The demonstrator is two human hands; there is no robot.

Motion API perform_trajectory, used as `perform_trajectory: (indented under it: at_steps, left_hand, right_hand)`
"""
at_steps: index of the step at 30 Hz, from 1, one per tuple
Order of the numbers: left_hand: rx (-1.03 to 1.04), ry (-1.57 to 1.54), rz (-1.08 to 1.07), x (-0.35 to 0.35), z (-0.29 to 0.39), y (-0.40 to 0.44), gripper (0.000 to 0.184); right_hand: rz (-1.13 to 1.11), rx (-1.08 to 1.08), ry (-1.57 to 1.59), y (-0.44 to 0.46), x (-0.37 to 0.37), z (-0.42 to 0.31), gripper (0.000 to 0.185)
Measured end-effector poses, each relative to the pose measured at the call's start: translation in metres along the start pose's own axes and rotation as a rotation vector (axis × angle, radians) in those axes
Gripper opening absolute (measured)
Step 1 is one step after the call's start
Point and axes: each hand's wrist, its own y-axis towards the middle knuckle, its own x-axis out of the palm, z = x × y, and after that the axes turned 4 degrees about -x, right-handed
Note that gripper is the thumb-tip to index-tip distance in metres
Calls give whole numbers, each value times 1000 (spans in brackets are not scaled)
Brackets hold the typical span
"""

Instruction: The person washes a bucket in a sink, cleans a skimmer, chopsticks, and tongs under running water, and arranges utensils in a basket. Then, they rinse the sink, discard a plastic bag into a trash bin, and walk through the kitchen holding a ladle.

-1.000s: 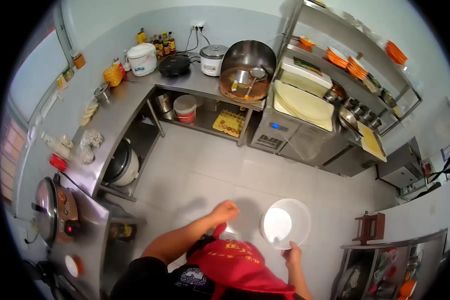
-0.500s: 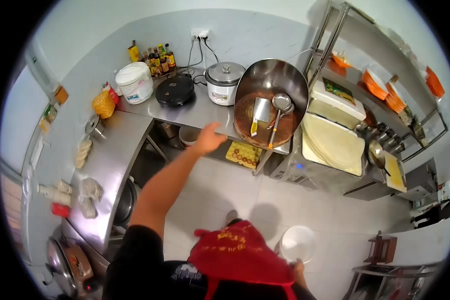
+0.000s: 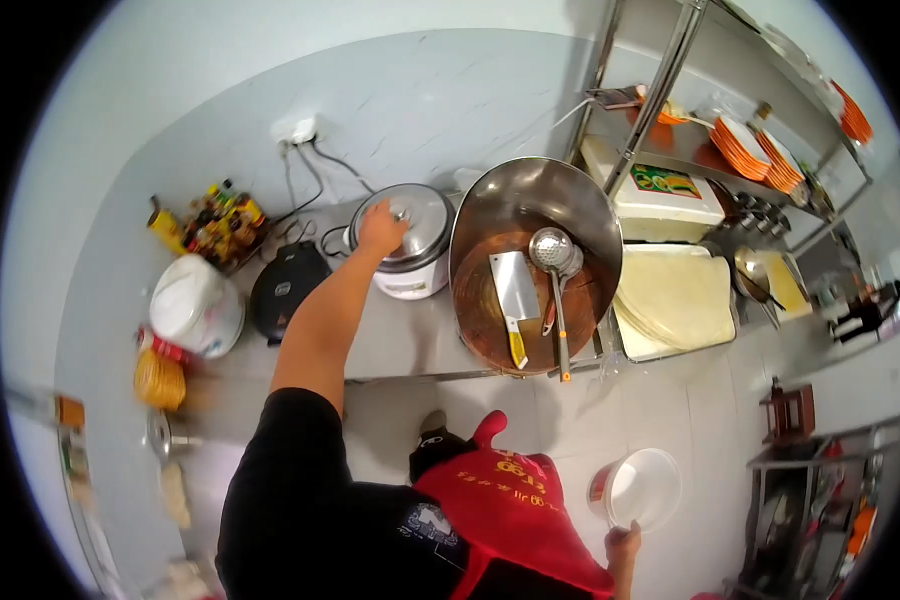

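Note:
My left hand (image 3: 381, 230) is on top of the rice cooker (image 3: 410, 278), its fingers closed at the knob of the glass-and-metal lid (image 3: 425, 218). The lid sits on the white cooker. Low at the right, my right hand (image 3: 623, 544) grips the rim of a white plastic bucket (image 3: 646, 490) beside my red apron (image 3: 515, 510). Nothing can be made out inside the bucket. Right of the cooker stands a large wok (image 3: 530, 185), holding a cleaver (image 3: 513, 290) with a yellow handle and a perforated skimmer (image 3: 552, 250).
Left along the steel counter (image 3: 395, 335) are a black electric griddle (image 3: 288, 285), a white lidded cooker (image 3: 198, 303), several sauce bottles (image 3: 215, 225) and a yellow basket (image 3: 158, 380). Rightward, a tray holds pale flat sheets (image 3: 675, 295) below a steel shelf rack (image 3: 660, 85). Cords run to a wall socket (image 3: 295, 130).
My left hand has moved up from in front of the counter onto the rice cooker's lid. The view has shifted closer to the counter, and the bucket is still in my right hand.

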Motion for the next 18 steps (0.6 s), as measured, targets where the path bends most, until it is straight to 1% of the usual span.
perform_trajectory:
  at_steps: [1, 2, 4, 5, 7, 8, 10, 12, 13, 14, 16, 17, 18]
  left_hand:
    - [18, 75, -73, 0, 1, 12, 64]
    - [36, 60, -94, 2, 0, 23, 64]
    - [93, 28, -227, 3, -7, 34, 53]
    - [94, 23, -245, 2, -11, 37, 53]
    - [204, 80, -376, -4, -14, 51, 36]
    - [211, 81, -391, -10, -12, 55, 36]
    - [245, -12, -329, -21, -5, 61, 28]
    - [234, -172, -320, -23, -16, 92, 30]
    - [132, -313, -395, -47, -6, 97, 33]
    - [25, -453, -467, -75, 6, 103, 35]
    - [-8, -665, -461, -90, -3, 128, 40]
    - [-5, -660, -474, -99, -4, 135, 40]
    - [32, -675, -435, -107, -6, 140, 42]
  right_hand:
    - [121, -31, 5, -34, 14, 1, 46]
    - [64, 19, 41, -39, 8, 25, 46]
    - [113, 83, 99, -65, 15, 43, 43]
    - [139, 115, 128, -76, 16, 54, 42]
    - [151, 175, 178, -98, 19, 77, 41]
    - [167, 118, 48, -109, 18, 88, 40]
    - [199, 71, -88, -123, 10, 107, 38]
    - [149, 344, 165, -129, -4, 126, 36]
    - [164, 355, 166, -137, -7, 134, 36]
    - [141, 323, 171, -145, -9, 140, 36]
    - [126, 294, 182, -148, -16, 164, 36]
    - [124, 103, 48, -144, -31, 190, 36]
    - [124, 12, -20, -147, -39, 198, 37]
